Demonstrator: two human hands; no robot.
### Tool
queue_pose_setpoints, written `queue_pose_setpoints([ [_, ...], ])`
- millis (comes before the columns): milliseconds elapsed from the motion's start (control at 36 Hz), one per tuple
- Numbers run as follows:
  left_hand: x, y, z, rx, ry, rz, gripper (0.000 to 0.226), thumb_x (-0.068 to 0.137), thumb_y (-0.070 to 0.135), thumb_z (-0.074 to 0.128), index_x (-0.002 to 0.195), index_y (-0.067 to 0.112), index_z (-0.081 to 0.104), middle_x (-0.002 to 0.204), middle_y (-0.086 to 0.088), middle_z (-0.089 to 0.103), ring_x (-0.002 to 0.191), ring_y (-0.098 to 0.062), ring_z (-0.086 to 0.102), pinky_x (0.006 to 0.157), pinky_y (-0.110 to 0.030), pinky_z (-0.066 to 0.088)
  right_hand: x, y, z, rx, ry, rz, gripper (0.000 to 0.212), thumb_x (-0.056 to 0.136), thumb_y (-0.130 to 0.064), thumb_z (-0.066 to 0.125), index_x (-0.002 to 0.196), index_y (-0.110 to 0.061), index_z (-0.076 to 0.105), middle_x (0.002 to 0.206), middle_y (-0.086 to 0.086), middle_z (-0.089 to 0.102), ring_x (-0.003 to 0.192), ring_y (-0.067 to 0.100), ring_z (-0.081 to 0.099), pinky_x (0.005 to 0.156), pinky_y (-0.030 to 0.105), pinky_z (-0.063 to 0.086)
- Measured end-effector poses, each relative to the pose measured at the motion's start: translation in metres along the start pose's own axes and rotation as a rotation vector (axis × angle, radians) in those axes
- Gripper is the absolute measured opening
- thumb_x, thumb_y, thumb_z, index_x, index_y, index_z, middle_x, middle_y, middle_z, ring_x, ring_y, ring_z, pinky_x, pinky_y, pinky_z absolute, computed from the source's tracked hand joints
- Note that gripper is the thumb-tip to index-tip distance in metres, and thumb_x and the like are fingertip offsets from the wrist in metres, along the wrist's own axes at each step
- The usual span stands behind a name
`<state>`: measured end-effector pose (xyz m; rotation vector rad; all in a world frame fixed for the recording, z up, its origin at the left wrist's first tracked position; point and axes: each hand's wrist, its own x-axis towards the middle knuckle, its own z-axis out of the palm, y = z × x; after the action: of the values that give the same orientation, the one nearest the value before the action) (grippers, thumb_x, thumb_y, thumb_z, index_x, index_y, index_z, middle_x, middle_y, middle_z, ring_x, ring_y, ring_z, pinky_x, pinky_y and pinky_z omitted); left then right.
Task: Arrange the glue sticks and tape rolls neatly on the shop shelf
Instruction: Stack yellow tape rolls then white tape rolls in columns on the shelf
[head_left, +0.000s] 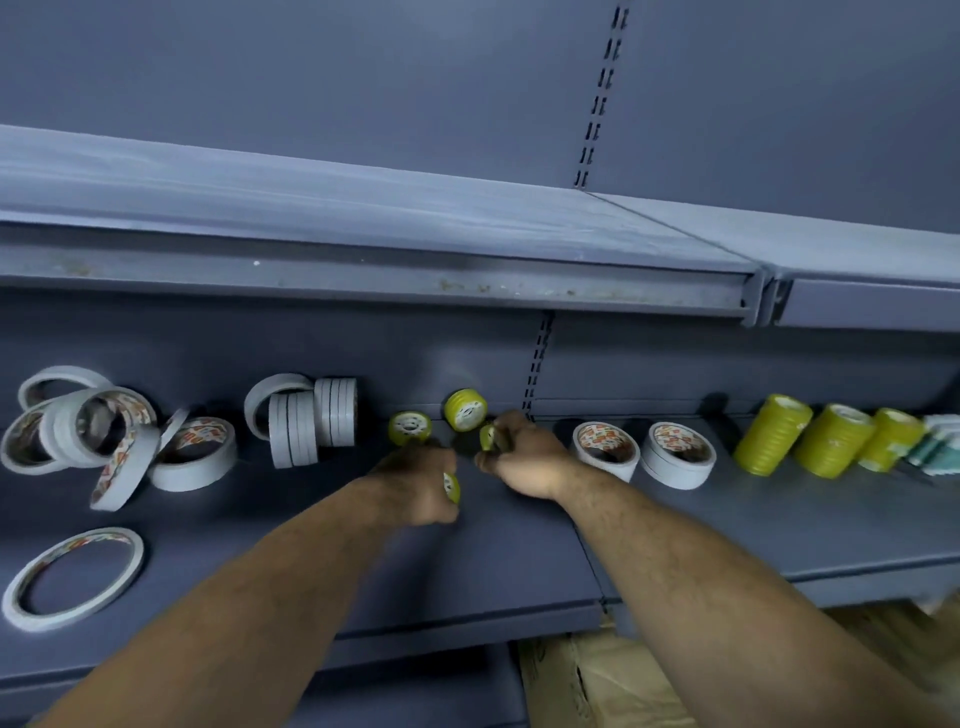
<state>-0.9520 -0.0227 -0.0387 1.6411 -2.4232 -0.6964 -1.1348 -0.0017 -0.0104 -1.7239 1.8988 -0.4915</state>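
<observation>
Meanwhile, on the grey shelf, the left hand curls round one small yellow tape roll while the right hand pinches a second yellow roll. Two loose yellow rolls just beyond appear to stand on edge; a brushing knuckle could set them rolling toward the near edge.

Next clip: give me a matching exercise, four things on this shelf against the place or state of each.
Things:
1. left hand
2. thin white tape ring
3. yellow tape stacks
4. upright white tape rolls

Places or states:
A. in a row at the far right of the shelf
B. grips a small yellow roll
C. standing on edge, side by side
D. lying flat alone near the front edge, at left

Pairs: 1-B, 2-D, 3-A, 4-C.
</observation>
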Motion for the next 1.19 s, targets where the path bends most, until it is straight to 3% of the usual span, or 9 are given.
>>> queue_pose_setpoints([
  [139,0.008,0.000,0.001,0.087,-0.053,0.029,0.038,0.068,0.031,0.079,0.099,0.028,0.058,0.101,0.007,0.056,0.086,-0.015,0.058,0.058,-0.020,0.041,-0.027,0.012,-0.015,-0.038,0.038,0.039,0.051,0.082,-0.040,0.076,0.125,-0.026,0.051,0.115,-0.006,0.057,0.108,0.018,0.056,0.082,0.025,0.040],
  [250,0.016,0.007,0.002,0.160,-0.112,0.039,0.062,0.064,0.036,0.082,0.121,0.040,0.059,0.120,0.009,0.058,0.101,-0.017,0.063,0.081,-0.028,0.056,-0.042,0.030,-0.025,-0.036,0.070,0.098,0.056,0.079,-0.043,0.077,0.126,-0.025,0.052,0.115,-0.004,0.060,0.106,0.019,0.057,0.087,0.030,0.049],
  [389,0.019,0.025,-0.001,0.334,-0.145,0.036,0.036,0.058,0.038,0.076,0.084,0.025,0.054,0.086,0.006,0.060,0.078,-0.015,0.063,0.060,-0.026,0.049,-0.061,0.055,-0.038,-0.026,0.063,0.133,0.065,0.082,-0.043,0.075,0.136,-0.019,0.049,0.128,-0.001,0.059,0.115,0.020,0.056,0.087,0.027,0.043],
  [556,0.019,0.046,-0.002,0.517,-0.155,0.061,0.033,0.066,0.037,0.065,0.093,0.018,0.061,0.080,0.004,0.054,0.075,-0.015,0.059,0.055,-0.023,0.033,-0.077,0.090,-0.058,0.015,0.088,0.121,0.061,0.082,-0.044,0.075,0.132,-0.021,0.048,0.119,-0.005,0.057,0.107,0.018,0.057,0.083,0.028,0.044],
  [667,0.027,0.056,0.002,0.510,-0.194,0.023,0.037,0.057,0.033,0.056,0.084,0.010,0.067,0.081,-0.005,0.070,0.075,-0.021,0.068,0.053,-0.027,0.042,-0.083,0.124,-0.073,0.073,0.104,0.105,0.063,0.076,-0.045,0.078,0.129,-0.027,0.050,0.118,-0.004,0.062,0.105,0.017,0.061,0.086,0.030,0.052],
  [778,0.010,0.113,0.002,0.433,-0.163,-0.116,0.027,0.069,0.021,0.066,0.094,0.011,0.068,0.084,-0.005,0.069,0.074,-0.017,0.066,0.047,-0.019,0.038,-0.091,0.165,-0.099,0.105,0.098,0.066,0.047,0.075,-0.042,0.080,0.111,-0.030,0.053,0.106,-0.007,0.067,0.095,0.015,0.064,0.081,0.032,0.054],
  [861,0.008,0.159,0.007,0.307,-0.163,-0.148,0.020,0.077,0.016,0.066,0.096,0.011,0.064,0.095,-0.007,0.068,0.083,-0.019,0.067,0.058,-0.023,0.047,-0.099,0.194,-0.124,0.098,0.131,0.035,0.048,0.072,-0.046,0.081,0.109,-0.030,0.055,0.105,-0.007,0.067,0.094,0.015,0.064,0.083,0.033,0.055],
  [972,0.012,0.216,0.015,0.153,-0.154,-0.111,0.026,0.070,0.010,0.061,0.095,0.003,0.064,0.073,-0.010,0.063,0.062,-0.021,0.058,0.050,-0.025,0.041,-0.112,0.229,-0.151,0.140,0.160,0.008,0.041,0.070,-0.044,0.084,0.097,-0.028,0.057,0.096,-0.007,0.069,0.089,0.015,0.067,0.085,0.039,0.057],
  [1194,0.037,0.339,0.046,0.188,-0.084,0.047,0.024,0.076,0.013,0.058,0.098,0.007,0.067,0.083,-0.007,0.068,0.070,-0.020,0.058,0.056,-0.025,0.037,-0.133,0.306,-0.213,0.141,0.169,0.058,0.053,0.072,-0.054,0.082,0.109,-0.024,0.059,0.102,-0.005,0.066,0.095,0.018,0.065,0.087,0.040,0.055],
])
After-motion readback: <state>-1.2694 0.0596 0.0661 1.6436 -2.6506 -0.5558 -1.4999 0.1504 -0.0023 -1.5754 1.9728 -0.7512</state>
